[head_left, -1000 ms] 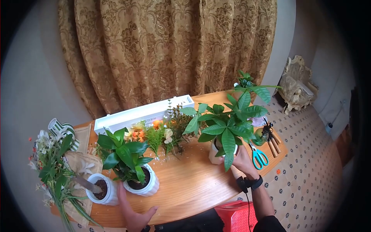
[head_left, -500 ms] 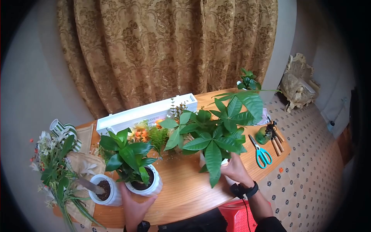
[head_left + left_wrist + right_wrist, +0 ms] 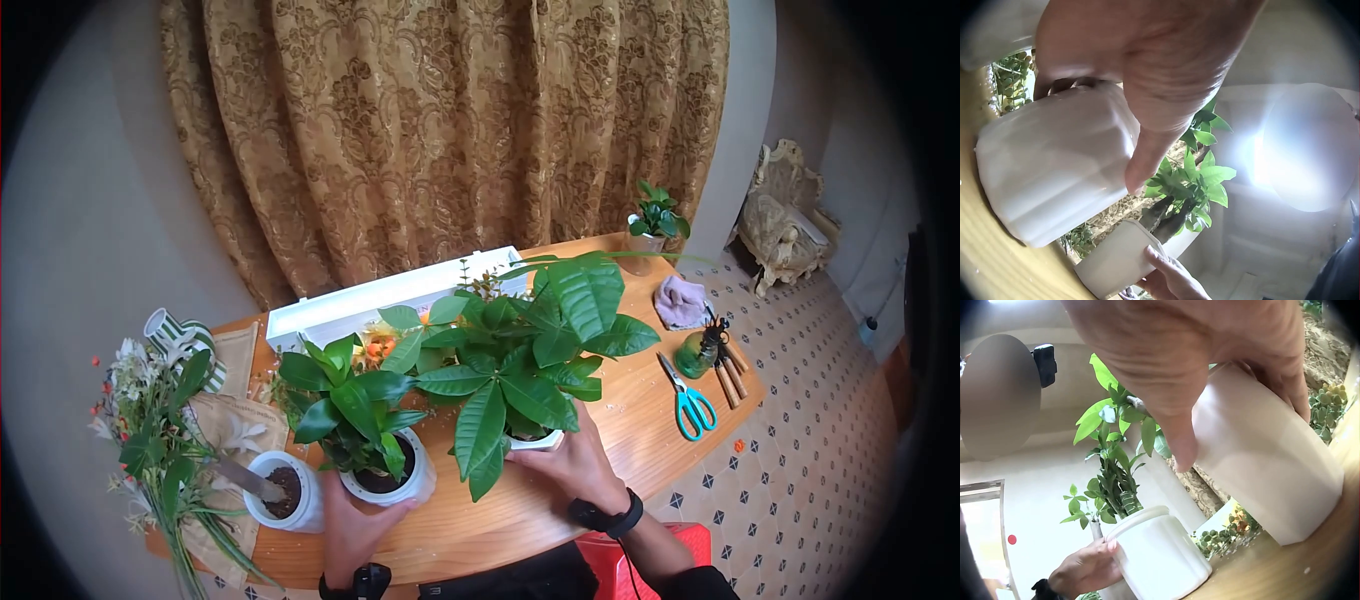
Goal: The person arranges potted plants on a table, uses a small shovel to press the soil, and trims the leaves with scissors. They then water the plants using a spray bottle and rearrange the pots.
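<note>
In the head view my left hand (image 3: 352, 520) curls round the near side of a round white ribbed pot (image 3: 418, 482) that holds a bushy, glossy-leaved plant (image 3: 350, 402). The left wrist view shows thumb and fingers on either side of this pot, which stands on the wood. My right hand (image 3: 580, 468) grips a white faceted pot (image 3: 1266, 450) by its upper part, its thumb near the rim. From it rises a money tree (image 3: 537, 398) with broad, spread leaves that hide much of the pot from above. The two pots stand side by side with a narrow gap.
Left of my left hand is another white pot (image 3: 305, 512) with soil and a thick stem. A flower bunch (image 3: 150, 430) and striped vase (image 3: 215, 372) lie beyond it. A white planter box (image 3: 340, 326) stands behind. Scissors (image 3: 692, 412), a green bottle (image 3: 690, 358) and a cloth (image 3: 682, 300) lie right.
My right hand has brought the money tree leftward and nearer to me, beside the other plant. My left hand, earlier with its thumb spread by the ribbed pot, has closed round it.
</note>
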